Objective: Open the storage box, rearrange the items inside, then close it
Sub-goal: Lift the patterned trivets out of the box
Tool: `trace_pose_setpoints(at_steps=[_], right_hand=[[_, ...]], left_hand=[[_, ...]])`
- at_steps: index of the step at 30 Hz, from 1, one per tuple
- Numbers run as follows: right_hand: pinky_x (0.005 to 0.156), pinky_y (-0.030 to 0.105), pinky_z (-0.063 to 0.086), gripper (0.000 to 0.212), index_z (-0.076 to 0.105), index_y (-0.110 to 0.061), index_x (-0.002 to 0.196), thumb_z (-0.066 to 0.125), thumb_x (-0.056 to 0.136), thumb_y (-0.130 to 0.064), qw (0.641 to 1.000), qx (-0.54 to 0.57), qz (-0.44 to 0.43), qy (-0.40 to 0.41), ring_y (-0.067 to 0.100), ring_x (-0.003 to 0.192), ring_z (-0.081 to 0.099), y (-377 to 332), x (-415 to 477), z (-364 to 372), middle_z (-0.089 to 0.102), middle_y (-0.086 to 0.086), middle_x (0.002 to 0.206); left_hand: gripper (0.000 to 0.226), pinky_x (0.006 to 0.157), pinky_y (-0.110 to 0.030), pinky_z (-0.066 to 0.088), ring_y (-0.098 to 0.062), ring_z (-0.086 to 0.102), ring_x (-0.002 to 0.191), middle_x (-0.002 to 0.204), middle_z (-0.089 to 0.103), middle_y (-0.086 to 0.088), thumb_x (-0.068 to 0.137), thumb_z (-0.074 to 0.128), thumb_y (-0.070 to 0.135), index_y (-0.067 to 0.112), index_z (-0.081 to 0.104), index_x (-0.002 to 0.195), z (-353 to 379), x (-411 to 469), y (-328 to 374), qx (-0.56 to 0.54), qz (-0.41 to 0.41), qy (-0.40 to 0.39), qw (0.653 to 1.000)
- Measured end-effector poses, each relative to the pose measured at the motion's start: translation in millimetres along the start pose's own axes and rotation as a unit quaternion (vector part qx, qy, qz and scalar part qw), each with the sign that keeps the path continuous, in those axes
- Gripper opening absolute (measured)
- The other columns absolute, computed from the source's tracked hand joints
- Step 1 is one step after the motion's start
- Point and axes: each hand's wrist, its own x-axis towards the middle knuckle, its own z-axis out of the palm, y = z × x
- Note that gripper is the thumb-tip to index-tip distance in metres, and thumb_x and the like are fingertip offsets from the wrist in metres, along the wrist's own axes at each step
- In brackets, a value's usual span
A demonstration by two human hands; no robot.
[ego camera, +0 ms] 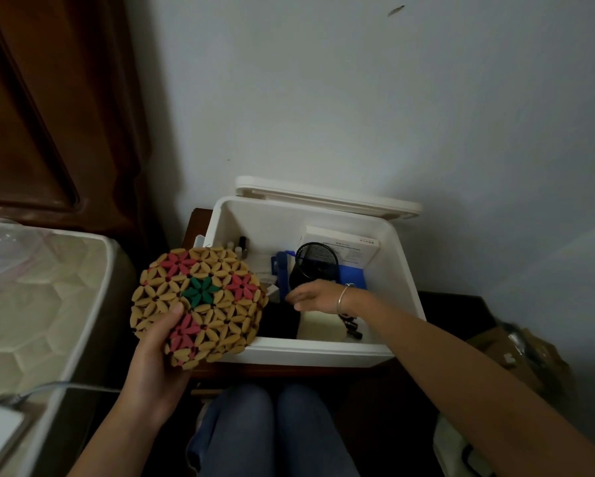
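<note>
While my left hand (158,356) grips the round trivet of tan, pink and green wooden beads (199,304), thumb on its top face and fingers under it, the trivet hangs over the near left corner of the white plastic storage box (402,270). Box sits on a dark wooden stand (289,371) by the wall, with its white lid (323,197) swung up at the far edge.

My right hand (316,297) is inside the box near the middle, fingers loosely straight and pointing left, holding nothing. Silver bangle (342,297) on the wrist.

Just beyond the fingers is a black mesh pen cup (315,266), tilted; can't tell if I'm touching it. White book (344,246) leans at the far right wall, and a flat blue item (352,275) sits beside the cup. Small bottles (241,244) are in the far left corner. Quilted mattress (48,297) lies left of the stand.
</note>
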Motion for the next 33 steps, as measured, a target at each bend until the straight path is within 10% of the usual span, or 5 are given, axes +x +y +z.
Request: trace_pose_setpoints(at_steps=[6,11,15,20,33], right_hand=[[0.098,0.035,0.043,0.08,0.033,-0.019,0.139,0.072,0.074,-0.044,0.969,-0.217,0.086,0.077,0.027,0.119,0.049,63.6,-10.5,3.2,0.046,0.008,0.134],[0.084,0.035,0.049,0.11,0.009,-0.026,0.143,0.079,0.062,-0.051,0.974,-0.096,0.197,0.055,0.027,0.108,0.053,67.6,-2.3,9.3,0.046,0.009,0.13],[0.064,0.025,0.049,0.06,0.048,-0.015,0.117,0.08,0.07,-0.032,0.974,0.001,0.225,0.01,0.018,0.085,0.059,63.5,-2.4,6.5,0.061,0.004,0.103],[0.081,0.032,0.05,0.026,0.059,-0.018,0.093,0.073,0.075,-0.033,0.99,-0.006,0.134,0.045,0.017,0.089,0.06,51.6,-38.3,-4.2,0.064,0.002,0.095],[0.063,0.023,0.035,0.026,0.056,-0.014,0.104,0.067,0.081,-0.019,0.917,-0.224,-0.089,0.318,0.012,0.074,0.048,2.2,-105.0,-15.5,0.047,-0.007,0.094]], left_hand=[[0.033,0.075,-0.035,0.059,-0.025,0.068,0.105,0.12,0.068,-0.008,0.082,0.058,0.035,0.024,0.071,0.11,-3.9,2.0,-2.6,0.001,0.006,-0.004,1.0],[0.031,0.074,-0.035,0.059,-0.026,0.068,0.105,0.119,0.068,-0.008,0.082,0.057,0.036,0.029,0.072,0.108,-3.8,2.1,-2.6,0.011,0.012,-0.009,1.0],[0.03,0.073,-0.034,0.059,-0.026,0.067,0.105,0.119,0.068,-0.009,0.084,0.057,0.036,0.027,0.073,0.107,-2.7,1.1,-2.3,0.009,0.013,-0.005,1.0],[0.027,0.07,-0.032,0.059,-0.025,0.068,0.103,0.117,0.069,-0.008,0.085,0.055,0.035,0.028,0.074,0.104,-1.6,0.1,-1.4,0.016,0.015,-0.008,1.0],[0.03,0.073,-0.032,0.059,-0.027,0.066,0.107,0.121,0.067,-0.009,0.086,0.056,0.036,0.027,0.072,0.109,-2.3,0.2,-1.0,0.005,0.01,-0.004,1.0]])
